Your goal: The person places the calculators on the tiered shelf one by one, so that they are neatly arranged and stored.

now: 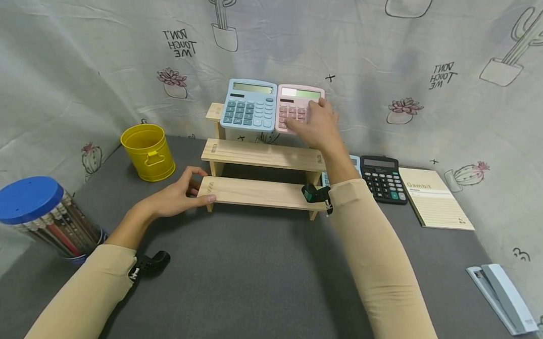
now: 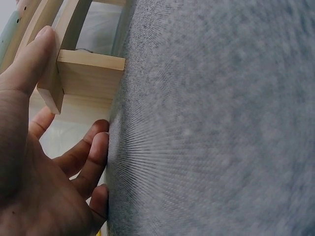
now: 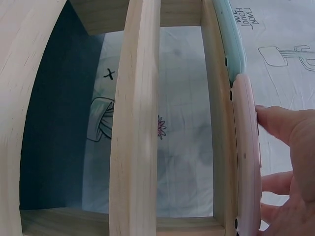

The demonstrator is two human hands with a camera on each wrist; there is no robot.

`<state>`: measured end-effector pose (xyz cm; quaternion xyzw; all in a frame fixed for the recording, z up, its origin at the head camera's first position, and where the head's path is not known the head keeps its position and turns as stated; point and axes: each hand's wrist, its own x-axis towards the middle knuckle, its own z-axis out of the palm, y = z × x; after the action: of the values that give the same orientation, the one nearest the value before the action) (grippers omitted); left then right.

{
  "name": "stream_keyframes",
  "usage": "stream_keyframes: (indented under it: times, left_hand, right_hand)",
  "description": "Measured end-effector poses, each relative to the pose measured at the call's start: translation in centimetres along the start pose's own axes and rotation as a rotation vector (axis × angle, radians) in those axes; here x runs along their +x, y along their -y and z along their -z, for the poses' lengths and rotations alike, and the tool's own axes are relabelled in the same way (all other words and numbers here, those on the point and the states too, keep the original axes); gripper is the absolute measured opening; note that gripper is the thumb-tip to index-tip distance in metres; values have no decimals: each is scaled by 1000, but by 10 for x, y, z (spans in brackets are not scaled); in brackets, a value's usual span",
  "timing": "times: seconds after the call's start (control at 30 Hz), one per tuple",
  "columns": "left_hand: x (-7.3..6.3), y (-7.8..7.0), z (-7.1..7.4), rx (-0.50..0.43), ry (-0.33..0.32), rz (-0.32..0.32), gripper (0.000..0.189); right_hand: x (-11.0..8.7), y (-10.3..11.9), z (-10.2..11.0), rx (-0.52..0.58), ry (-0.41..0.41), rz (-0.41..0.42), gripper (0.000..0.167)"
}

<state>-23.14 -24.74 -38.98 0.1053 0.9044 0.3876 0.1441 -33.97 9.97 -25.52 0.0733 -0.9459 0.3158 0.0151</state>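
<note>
A three-tier wooden shelf [image 1: 257, 192] stands on the desk. On its top tier, a light blue calculator [image 1: 249, 105] and a pink calculator [image 1: 289, 102] lean side by side, edges touching. My right hand [image 1: 320, 125] rests on the pink calculator, thumb and fingers spread over its face toward the right side. Down at the bottom tier's left end, my left hand [image 1: 176, 194] holds the board, thumb on top and index finger against its end. The left wrist view shows the other fingers [image 2: 93, 152] loosely bent beside the desk surface.
A yellow bucket [image 1: 148, 154] and a blue-lidded pencil tub [image 1: 46, 218] stand on the left. Right of the shelf lie a black calculator [image 1: 383, 179], another blue calculator [image 1: 355, 163] partly behind my arm, a notepad [image 1: 434, 197] and a light blue stapler [image 1: 502, 298]. A printed curtain hangs behind.
</note>
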Motion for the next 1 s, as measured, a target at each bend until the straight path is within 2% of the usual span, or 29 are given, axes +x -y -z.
stream_keyframes:
  times: [0.2,0.43,0.6,0.77,1.0]
  left_hand:
    - [3,1,-2,-13,1,-7,78]
    - [7,4,-2,-11,-4,-11,78]
    - [7,6,-6,-16,6,-4,80]
    - [7,6,-4,-1,-6,-9,80]
    - [11,8,-1,3,-3,-15,80]
  right_hand:
    - [-2,-11,2,30,-22,59,88]
    - [-4,-25,7,10,10,148,90]
    - [-9,-41,15,51,-56,197,82]
    - [-24,-66,31,-64,-130,255,76]
    - [-38,-100,46,-119,-129,258,78]
